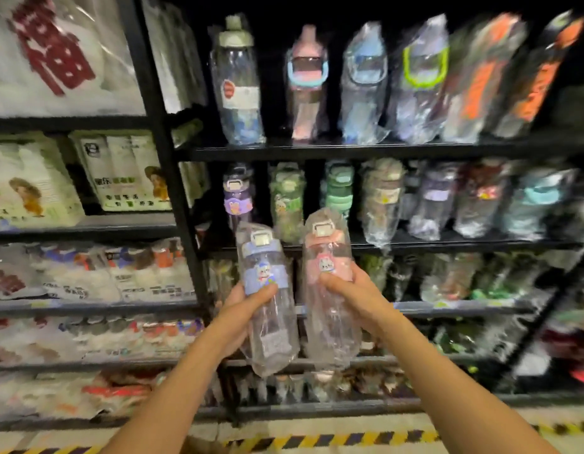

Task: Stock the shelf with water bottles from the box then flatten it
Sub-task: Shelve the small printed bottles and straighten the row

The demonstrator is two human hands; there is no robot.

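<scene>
The left hand [239,311] holds the blue bottle [273,332], fingers [263,290] clamped round its middle, cap up and leaning a little to the left. Just beside it, the pink bottle [331,329] is nearly upright in the right hand [354,294], gripped the same way. Both bottles hang in the air, lower than the middle shelf [447,243] and in front of it. I think they must go up and forward, and both hands look equally near.

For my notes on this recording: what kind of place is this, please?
Probably a shop aisle or stockroom. Black metal shelves carry rows of plastic-wrapped water bottles, packaged goods fill the shelves at left, and the left hand holds a blue-banded bottle, the right hand a pink-banded bottle.
</scene>
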